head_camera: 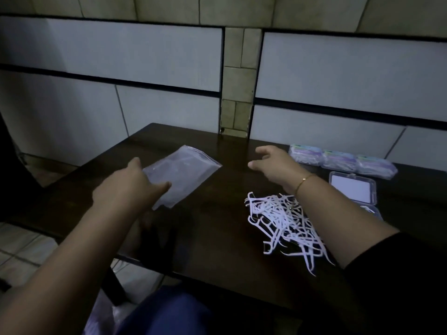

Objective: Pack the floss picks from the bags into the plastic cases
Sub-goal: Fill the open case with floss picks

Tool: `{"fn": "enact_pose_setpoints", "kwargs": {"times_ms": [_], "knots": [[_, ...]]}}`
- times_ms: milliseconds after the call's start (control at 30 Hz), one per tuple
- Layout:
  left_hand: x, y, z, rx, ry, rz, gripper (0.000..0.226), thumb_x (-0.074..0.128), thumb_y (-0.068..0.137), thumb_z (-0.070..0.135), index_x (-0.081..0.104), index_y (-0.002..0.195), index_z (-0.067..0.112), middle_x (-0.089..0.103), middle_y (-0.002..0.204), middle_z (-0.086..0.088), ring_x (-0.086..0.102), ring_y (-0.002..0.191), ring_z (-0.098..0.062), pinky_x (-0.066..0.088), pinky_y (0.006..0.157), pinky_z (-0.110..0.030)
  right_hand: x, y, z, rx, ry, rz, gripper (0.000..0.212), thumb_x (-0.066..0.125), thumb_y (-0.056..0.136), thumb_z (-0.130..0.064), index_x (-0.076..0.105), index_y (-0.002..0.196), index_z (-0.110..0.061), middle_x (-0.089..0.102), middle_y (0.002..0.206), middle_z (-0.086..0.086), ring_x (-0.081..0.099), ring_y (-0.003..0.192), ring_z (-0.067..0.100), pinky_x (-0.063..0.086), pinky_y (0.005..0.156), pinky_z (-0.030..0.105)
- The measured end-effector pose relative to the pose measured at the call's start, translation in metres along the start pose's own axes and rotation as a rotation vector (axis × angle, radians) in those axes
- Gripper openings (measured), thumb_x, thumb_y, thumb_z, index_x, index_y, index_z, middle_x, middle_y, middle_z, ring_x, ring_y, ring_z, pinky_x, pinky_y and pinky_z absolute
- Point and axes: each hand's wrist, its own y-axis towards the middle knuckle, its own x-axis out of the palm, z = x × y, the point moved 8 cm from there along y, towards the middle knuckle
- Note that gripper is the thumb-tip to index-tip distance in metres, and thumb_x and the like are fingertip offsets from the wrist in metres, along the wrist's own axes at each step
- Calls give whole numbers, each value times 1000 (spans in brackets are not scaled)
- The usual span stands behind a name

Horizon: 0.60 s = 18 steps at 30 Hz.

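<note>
1. The room is dim, and the light is cold and weak.
2. A dark brown wooden table point(217, 238) fills the middle of the view; its surface shines a little near the far edge.
3. Behind the table stands a wall point(121, 52) covered with large pale tiles, and thin dark bands run across it from left to right.
4. Between the pale tiles, at the far middle, there is a narrow column of beige tiles point(238, 78) with dark joints.
5. At the near left, below the table edge, a floor point(21, 247) of light tiles is visible.
6. At the far left a dark shape stands; I cannot tell what it is.
</note>
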Motion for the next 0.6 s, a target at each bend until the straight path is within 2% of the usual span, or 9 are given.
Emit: {"fn": "enact_pose_setpoints", "kwargs": {"times_ms": [100,233,367,467,533,600], "knots": [[-8,-8,10,11,183,55,83,57,81,63,30,142,13,51,130,-18,53,115,-36,47,90,-49,-26,-20,10,-24,-98,0,52,62,90,-20,43,139,-18,45,141,8,45,127,25,39,100,32],[-8,-19,41,151,223,89,67,55,84,60,43,131,14,59,115,-12,58,102,-28,47,79,-42,-48,-46,29,-32,-278,-40,42,63,90,-20,54,131,-14,56,132,6,52,119,21,36,90,24],[20,-41,91,352,205,-24,52,57,85,56,55,118,17,61,110,-7,58,99,-23,47,87,-38,-63,-74,57,47,-489,-81,22,66,88,-26,71,105,-14,68,113,3,60,101,18,45,85,26],[50,-59,119,443,177,-137,44,59,81,60,67,87,18,65,82,0,60,79,-14,52,78,-33,-68,-97,80,178,-681,-120,40,63,84,-49,71,101,-13,67,100,4,61,92,19,51,82,33],[70,-77,135,464,178,-219,49,61,75,67,68,80,19,64,72,2,61,71,-12,51,66,-29,-66,-114,91,223,-750,-142,57,55,79,-67,68,89,-13,63,85,1,60,82,16,49,70,30],[87,-92,149,488,203,-253,57,61,66,76,65,74,19,61,69,4,59,67,-12,46,58,-26,-59,-129,98,224,-822,-134,67,49,73,-79,61,81,-13,59,86,2,58,82,18,42,62,28]]}}
